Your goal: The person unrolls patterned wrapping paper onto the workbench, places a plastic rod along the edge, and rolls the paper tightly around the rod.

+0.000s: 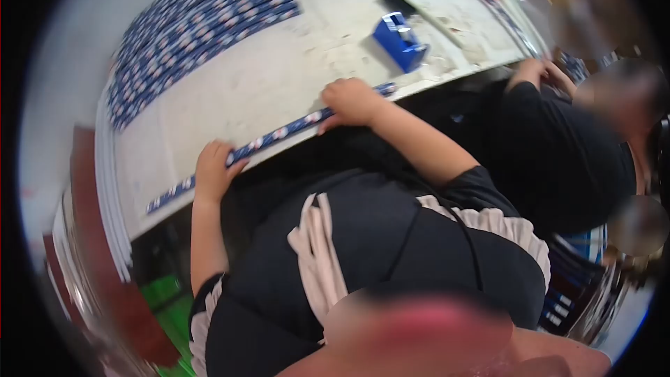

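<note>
A thin navy roll of patterned paper (280,134) lies along the front edge of the white table, its far right end tilted away from me. My left hand (214,165) is closed around it toward its left end, with the thumb on the near side. Farther right, my right hand (351,102) grips the same roll, knuckles up. Both ends of the roll stick out past my hands. Beyond my right hand, a blue tape dispenser (400,43) stands apart from the roll.
A large pile of matching navy patterned rolls (202,31) covers the table's back left. A black object (398,3) lies behind the dispenser. At the right, another person's hand (532,72) rests by the table edge (474,68), near clear-wrapped lengths. Brown boards (98,223) stand at the left.
</note>
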The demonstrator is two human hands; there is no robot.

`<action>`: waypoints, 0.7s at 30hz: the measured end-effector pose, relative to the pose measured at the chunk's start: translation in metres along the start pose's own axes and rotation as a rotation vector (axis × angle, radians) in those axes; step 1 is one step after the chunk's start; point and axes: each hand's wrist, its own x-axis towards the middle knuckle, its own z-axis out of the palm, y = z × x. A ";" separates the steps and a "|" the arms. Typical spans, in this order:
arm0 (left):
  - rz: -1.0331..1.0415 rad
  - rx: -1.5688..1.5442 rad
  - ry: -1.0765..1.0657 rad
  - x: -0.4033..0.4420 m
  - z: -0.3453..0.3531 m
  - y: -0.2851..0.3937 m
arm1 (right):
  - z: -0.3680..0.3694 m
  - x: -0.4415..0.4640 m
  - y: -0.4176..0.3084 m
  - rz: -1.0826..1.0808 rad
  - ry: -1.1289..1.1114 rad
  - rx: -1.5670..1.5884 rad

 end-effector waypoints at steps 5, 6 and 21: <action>0.007 0.063 -0.030 0.002 0.005 -0.002 | -0.006 -0.004 0.007 -0.018 0.063 -0.007; 0.004 0.099 -0.029 0.001 0.006 -0.002 | -0.004 -0.005 0.006 -0.063 0.100 0.003; 0.015 0.153 -0.074 0.006 -0.002 0.009 | 0.003 -0.002 -0.018 -0.161 0.143 -0.114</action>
